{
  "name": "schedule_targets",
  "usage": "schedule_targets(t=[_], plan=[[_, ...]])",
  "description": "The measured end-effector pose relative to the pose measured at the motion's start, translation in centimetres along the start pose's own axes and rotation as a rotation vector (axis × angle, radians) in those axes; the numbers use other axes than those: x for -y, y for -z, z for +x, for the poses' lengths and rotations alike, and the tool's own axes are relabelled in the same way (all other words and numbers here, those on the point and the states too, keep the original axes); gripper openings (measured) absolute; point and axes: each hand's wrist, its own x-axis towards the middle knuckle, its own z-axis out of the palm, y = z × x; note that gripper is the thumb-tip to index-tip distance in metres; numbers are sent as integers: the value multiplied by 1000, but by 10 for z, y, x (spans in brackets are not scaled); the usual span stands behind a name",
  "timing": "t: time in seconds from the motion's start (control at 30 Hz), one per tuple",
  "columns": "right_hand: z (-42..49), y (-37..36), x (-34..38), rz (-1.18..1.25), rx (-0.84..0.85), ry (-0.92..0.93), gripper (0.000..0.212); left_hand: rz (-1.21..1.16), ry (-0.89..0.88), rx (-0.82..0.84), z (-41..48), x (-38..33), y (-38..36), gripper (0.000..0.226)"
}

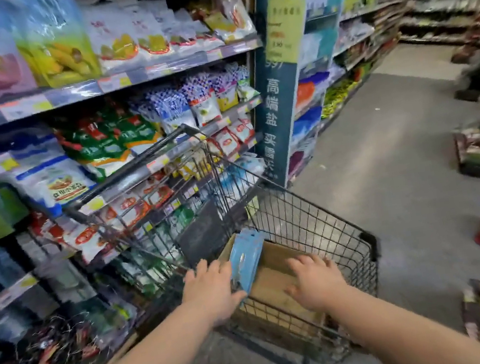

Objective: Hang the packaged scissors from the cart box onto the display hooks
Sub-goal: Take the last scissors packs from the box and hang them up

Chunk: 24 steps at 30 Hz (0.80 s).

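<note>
Beyond both hands, a dark pillar sign (271, 99) reads 高端盐. The yellow price label above that writing is too blurred to read.

The left hand (209, 289) grips the blue packaged scissors (247, 258) by the near edge, holding the pack upright just to its right, at the left end of the one cardboard box (277, 249). Whether it is one pack or several stacked cannot be told.

The right hand (316, 282) reaches into the box with fingers spread, holding nothing. The box sits in the one wire cart (313, 202) in front of both hands. Shelves of bagged goods (96, 147) rise to the left of the left hand.
</note>
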Motion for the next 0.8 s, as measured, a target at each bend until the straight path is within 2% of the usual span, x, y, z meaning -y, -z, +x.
schedule_targets(t=[0.23, 0.4, 0.63, 0.8], plan=[[24, -19, -31, 71, 57, -95, 65, 57, -48, 62, 55, -4, -11, 72], [71, -31, -41, 78, 139, -212, 69, 51, -147, 140, 116, 8, -28, 69], [158, -35, -22, 168, 203, -360, 66, 39, -253, 253, 211, 58, -31, 67], [197, -57, -5, 222, 295, -374, 60, 58, -233, 311, 267, 80, -48, 69]])
